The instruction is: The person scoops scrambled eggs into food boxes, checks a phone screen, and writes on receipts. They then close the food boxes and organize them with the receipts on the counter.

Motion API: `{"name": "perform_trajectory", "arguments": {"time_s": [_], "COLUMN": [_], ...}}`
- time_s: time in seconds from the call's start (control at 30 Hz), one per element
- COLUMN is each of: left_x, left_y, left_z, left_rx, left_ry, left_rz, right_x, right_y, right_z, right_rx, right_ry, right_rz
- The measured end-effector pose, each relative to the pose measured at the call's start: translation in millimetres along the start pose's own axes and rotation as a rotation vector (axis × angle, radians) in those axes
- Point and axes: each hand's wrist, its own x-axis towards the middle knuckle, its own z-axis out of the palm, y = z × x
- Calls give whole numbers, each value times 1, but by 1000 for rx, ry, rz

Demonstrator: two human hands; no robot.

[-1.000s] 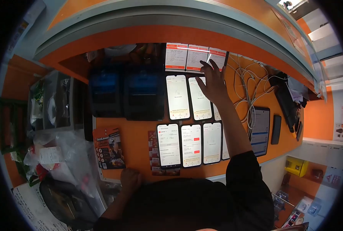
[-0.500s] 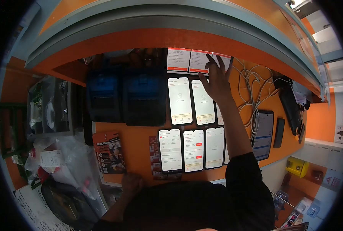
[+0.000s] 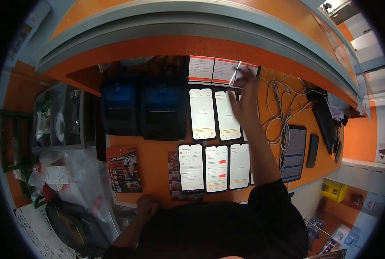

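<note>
My right hand (image 3: pixel 245 96) hovers over the upper row of phones, fingers apart and partly curled, nothing visible in it. Below it lies a phone (image 3: pixel 228 118) with a white lit screen; another phone (image 3: pixel 202 113) is to its left. Just beyond my fingertips stand text panels (image 3: pixel 225 70) with red bands. A lower row holds a phone (image 3: pixel 190 168) showing a list, a phone (image 3: pixel 216 168) with red buttons and a phone (image 3: pixel 239 166) with a pale screen. My left hand (image 3: pixel 147 207) rests loosely closed at the desk's front edge, near a takeaway leaflet (image 3: pixel 125 170).
Two dark printer-like machines (image 3: pixel 163 110) stand at the left back, under an orange shelf edge (image 3: pixel 192 47). Coiled white cables (image 3: pixel 283 99) and a tablet (image 3: pixel 294 151) lie to the right, beside a black slim device (image 3: pixel 312 151). Plastic bags (image 3: pixel 80 181) fill the left side.
My right hand has drawn back slightly from the text panels, and its fingers have curled more. My left hand stays at the desk edge. The view has shifted slightly.
</note>
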Motion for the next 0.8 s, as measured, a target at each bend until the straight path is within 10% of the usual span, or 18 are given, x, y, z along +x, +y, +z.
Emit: {"name": "perform_trajectory", "arguments": {"time_s": [0.13, 0.33, 0.43, 0.8], "left_x": [93, 252, 245, 202], "left_y": [51, 207, 269, 285], "left_z": [-24, -9, 10, 0], "left_rx": [-945, -1313, -1419, -1199], "left_ry": [-126, -384, -540, -426], "left_rz": [-44, 735, 767, 692], "right_x": [-45, -98, -131, -150], "right_y": [-103, -222, -254, -267], "right_z": [22, 107, 112, 61], "right_rx": [953, 1442, 1461, 1257], "right_ry": [-651, -1512, -1200, -1216], "right_rz": [110, 217, -108, -61]}}
